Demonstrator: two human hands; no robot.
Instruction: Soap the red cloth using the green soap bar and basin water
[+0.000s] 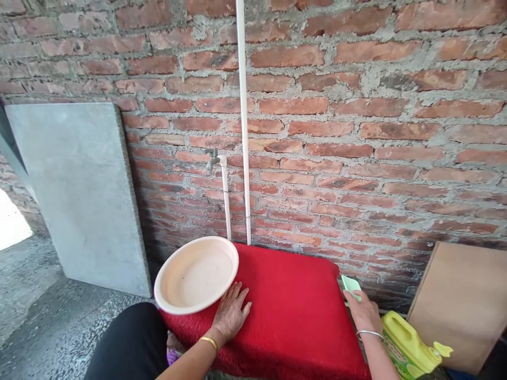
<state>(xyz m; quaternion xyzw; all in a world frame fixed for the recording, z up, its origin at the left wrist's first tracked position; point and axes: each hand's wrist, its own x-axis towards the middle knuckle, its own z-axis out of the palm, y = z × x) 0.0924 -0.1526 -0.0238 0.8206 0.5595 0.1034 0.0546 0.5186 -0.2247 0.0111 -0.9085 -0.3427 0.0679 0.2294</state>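
My left hand [231, 312] lies flat on a red plush cloth [293, 301], fingers stretched out beside the rim of a cream plastic basin [174, 261]. The basin sits tilted on the cloth's left part, and I see nothing in it. Over the cloth's right edge, my right hand [364, 311] is closed on a pale green flat block [350, 285] with rounded corners; its underside and kind are hidden.
Low on the brick wall [317, 105], a grey tap [213, 160] sits on a white pipe [225, 200]. A grey slab [83, 195] leans at left. Right of my right hand stand a yellow jug [410, 345] and a brown board [459, 301].
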